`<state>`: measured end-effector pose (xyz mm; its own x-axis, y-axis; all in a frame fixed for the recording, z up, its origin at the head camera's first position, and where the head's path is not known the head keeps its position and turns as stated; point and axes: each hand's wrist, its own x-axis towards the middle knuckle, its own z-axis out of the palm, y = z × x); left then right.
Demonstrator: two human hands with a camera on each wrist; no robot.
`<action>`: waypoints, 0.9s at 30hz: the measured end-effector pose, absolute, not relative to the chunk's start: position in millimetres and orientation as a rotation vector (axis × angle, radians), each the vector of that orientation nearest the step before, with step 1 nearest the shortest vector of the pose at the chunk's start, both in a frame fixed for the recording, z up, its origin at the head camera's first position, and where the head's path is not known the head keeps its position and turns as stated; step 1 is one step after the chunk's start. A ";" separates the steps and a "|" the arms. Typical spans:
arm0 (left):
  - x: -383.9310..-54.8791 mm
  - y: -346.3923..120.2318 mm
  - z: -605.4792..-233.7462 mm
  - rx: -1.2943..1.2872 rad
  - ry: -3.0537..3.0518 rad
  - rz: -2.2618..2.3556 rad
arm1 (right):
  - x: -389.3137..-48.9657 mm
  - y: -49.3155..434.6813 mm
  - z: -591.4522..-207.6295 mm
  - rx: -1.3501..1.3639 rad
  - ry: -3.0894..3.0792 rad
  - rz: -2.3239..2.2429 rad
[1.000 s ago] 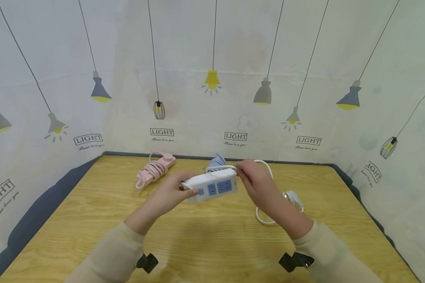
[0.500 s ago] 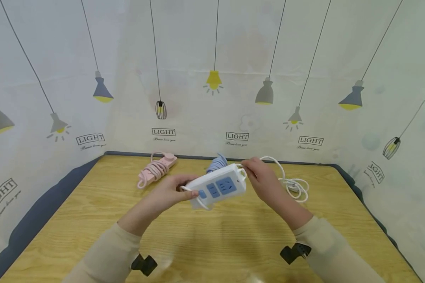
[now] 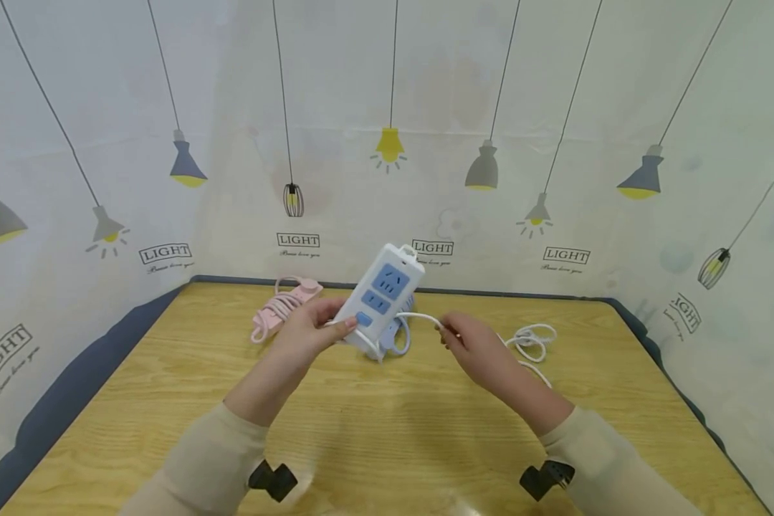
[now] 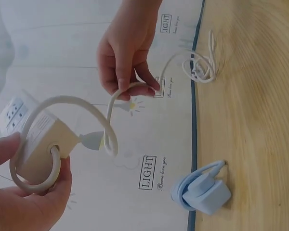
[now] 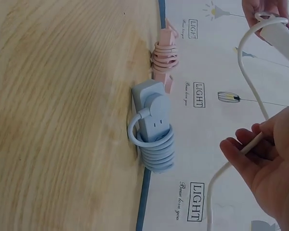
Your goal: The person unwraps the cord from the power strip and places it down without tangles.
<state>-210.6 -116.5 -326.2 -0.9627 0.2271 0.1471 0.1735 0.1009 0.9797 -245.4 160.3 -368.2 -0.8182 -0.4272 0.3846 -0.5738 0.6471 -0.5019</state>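
My left hand [image 3: 303, 331] grips a white power strip [image 3: 372, 312] with blue sockets, thumb over its front near the switch. The strip is held above the table, tilted with its far end up and to the right. In the left wrist view its white cord [image 4: 62, 99] leaves the near end and loops beside the left hand's fingers. My right hand [image 3: 474, 347] pinches that cord a short way right of the strip. In the right wrist view the cord [image 5: 250, 79] runs between the right thumb and fingers. Its loose remainder lies in loops [image 3: 534, 339] on the table.
A blue power strip [image 5: 156, 118] with its cord wound round it sits at the table's back, partly hidden behind the white one in the head view. Left of it lies a pink power strip [image 3: 269, 315], also wound. A lamp-printed curtain [image 3: 361, 208] surrounds the wooden table [image 3: 374, 430].
The left hand has turned the white strip steeper, raising its far end. The right hand has moved down, with a length of cord now stretched between it and the strip. The loose loops shifted.
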 end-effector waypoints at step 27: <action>-214.3 -73.0 -330.6 0.141 2.180 2.320 | -225.8 106.6 -371.1 0.899 -2.318 1.086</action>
<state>-214.3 -73.0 -330.6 -0.9951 0.0277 0.0951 0.0932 -0.0630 0.9937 -225.8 106.6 -371.1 -0.6997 -0.3744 0.6085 -0.7071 0.4842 -0.5153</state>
